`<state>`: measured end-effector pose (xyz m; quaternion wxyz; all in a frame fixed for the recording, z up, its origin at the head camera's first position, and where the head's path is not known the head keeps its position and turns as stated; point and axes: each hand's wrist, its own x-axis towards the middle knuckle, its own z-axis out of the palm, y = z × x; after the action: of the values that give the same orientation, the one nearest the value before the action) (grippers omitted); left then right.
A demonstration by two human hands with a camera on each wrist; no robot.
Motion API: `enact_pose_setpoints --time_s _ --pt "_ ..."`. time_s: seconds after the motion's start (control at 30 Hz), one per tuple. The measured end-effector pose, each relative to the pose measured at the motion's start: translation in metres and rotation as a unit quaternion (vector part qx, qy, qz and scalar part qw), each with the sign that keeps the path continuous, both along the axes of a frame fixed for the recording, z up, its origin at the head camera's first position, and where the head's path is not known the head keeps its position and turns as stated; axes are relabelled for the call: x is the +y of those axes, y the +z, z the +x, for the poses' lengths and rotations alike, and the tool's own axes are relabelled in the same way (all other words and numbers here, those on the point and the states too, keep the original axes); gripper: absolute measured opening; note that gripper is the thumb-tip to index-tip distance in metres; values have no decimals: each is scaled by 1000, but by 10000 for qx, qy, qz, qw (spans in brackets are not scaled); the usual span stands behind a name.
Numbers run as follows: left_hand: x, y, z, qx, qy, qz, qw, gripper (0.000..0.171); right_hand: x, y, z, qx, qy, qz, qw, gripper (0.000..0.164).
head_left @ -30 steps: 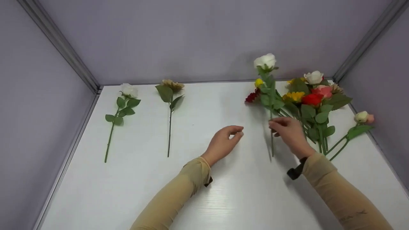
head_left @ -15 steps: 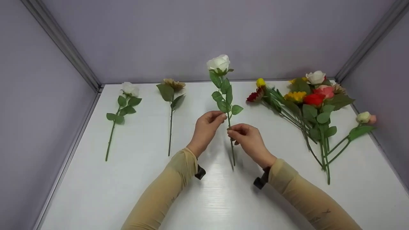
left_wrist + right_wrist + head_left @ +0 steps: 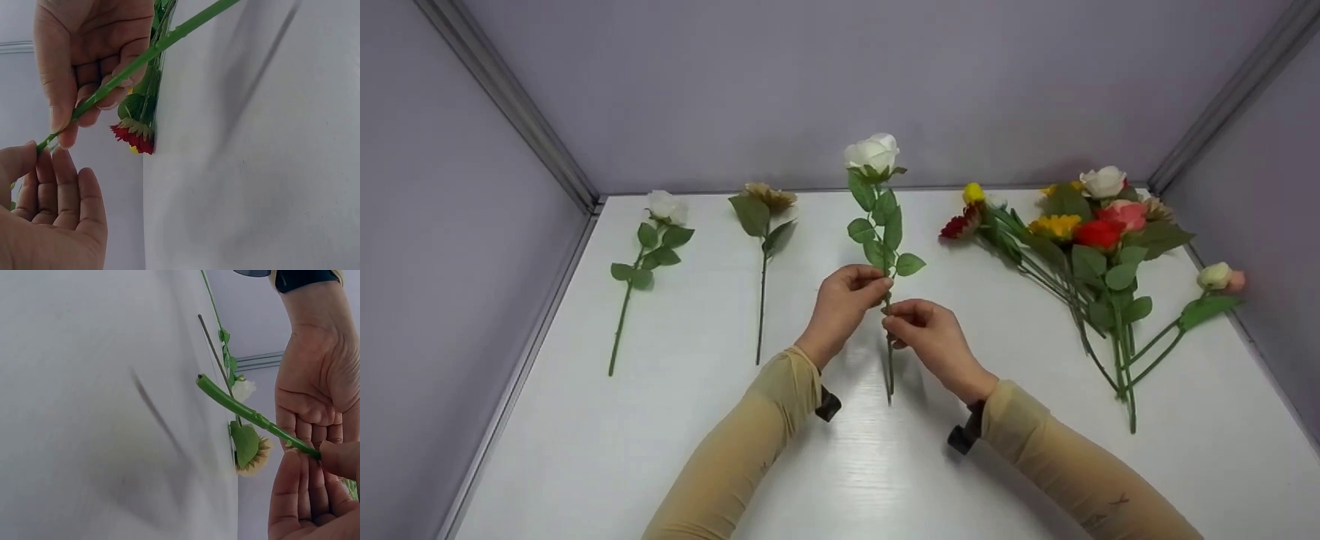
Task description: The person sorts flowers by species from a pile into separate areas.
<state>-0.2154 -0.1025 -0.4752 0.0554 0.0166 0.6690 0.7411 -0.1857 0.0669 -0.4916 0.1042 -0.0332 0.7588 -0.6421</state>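
Between my two hands, above the middle of the table, stands a white rose (image 3: pixel 873 155) with green leaves and a long green stem (image 3: pixel 242 408). My left hand (image 3: pixel 844 306) pinches the stem just below the lowest leaves, between thumb and fingertips. Slightly lower on the same stem, my right hand (image 3: pixel 934 337) pinches it with thumb and forefinger. In both wrist views the stem's bare lower part slants out past the fingers, apart from the white surface, where its shadow falls. The left wrist view shows both hands close together on the stem.
Another white rose (image 3: pixel 666 208) lies at the left, with a tan flower (image 3: pixel 770 198) beside it. On the right is a loose heap of flowers, including a red bloom (image 3: pixel 1097 235), a yellow flower (image 3: pixel 1056 226) and a dark red daisy (image 3: pixel 960 224). Grey walls enclose the white table (image 3: pixel 547 450).
My right hand has brought the white rose leftward from the heap to the table's middle. My left hand has come up and taken the stem too; since then the rose has shifted slightly.
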Motion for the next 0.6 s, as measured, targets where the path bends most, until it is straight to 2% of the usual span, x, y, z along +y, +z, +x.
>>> enact_pose_setpoints --time_s 0.13,0.27,0.47,0.6 --pt "0 3 -2 -84 13 385 9992 22 -1 -10 12 -334 294 -151 9989 29" --pt "-1 3 -2 -86 -2 446 9990 21 0 -19 23 -628 545 -143 9964 30" --pt "-2 -2 1 -229 -70 502 9985 23 0 -24 29 -640 483 -75 9968 29" --pt "-2 -5 5 -298 -195 345 9988 24 -1 -25 29 -604 375 15 9975 27"
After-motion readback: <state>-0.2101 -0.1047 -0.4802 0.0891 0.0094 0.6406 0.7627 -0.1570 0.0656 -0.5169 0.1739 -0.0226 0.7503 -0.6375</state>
